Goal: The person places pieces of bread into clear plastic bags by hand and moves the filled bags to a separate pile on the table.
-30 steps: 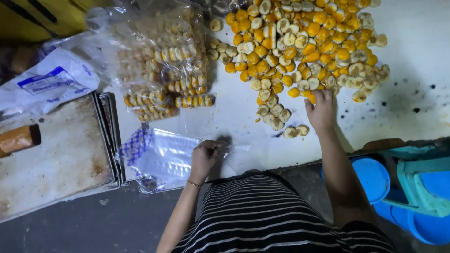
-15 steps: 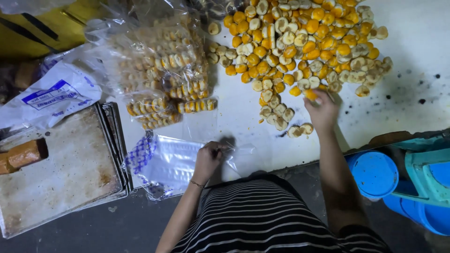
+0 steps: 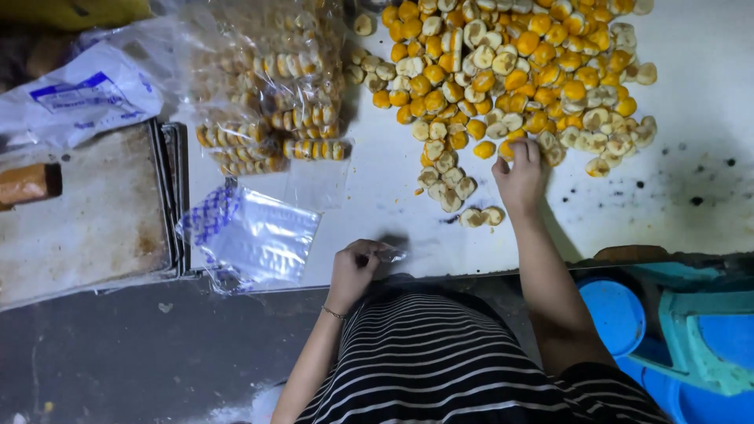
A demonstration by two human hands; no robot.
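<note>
Orange pieces [image 3: 503, 63] lie under the spread right hand [image 3: 518, 169]; left hand [image 3: 353, 267] apparently pinches clear plastic [image 3: 390, 254].

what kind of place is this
Likely a small food-packing workshop: a heap of small orange and pale snack pieces on a stained white table, filled clear bags, and empty bags.

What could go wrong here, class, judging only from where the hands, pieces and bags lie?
1. The right hand reaches into the pile of yellow pieces; loose pieces near the table edge might get knocked off.
2. The left hand pinches a small clear bag right at that edge; it may slip down.
3. The stack of empty bags lies unweighted and could slide.
</note>
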